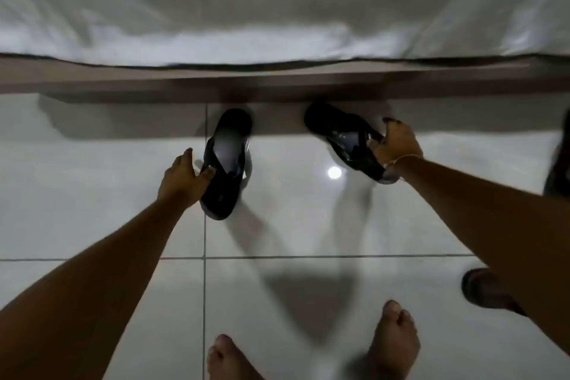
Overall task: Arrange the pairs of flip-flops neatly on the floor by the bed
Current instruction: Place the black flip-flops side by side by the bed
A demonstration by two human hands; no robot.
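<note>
Each hand holds one black flip-flop by the bed. The left hand has its fingers curled on the side of the left flip-flop, near the straps. This shoe points almost straight at the bed frame, with its far end just under the edge. The right hand grips the right flip-flop by its near end, with fingers closed around the strap part. This shoe is turned: its far end leans to the left, toward the other shoe, so the two are not lined up. They sit apart on the white floor. I think the right shoe must turn to point straight like the left one, then slide closer. It is blurry, so I cannot tell if the shoes touch the floor. Another dark shoe waits near the right arm.
</note>
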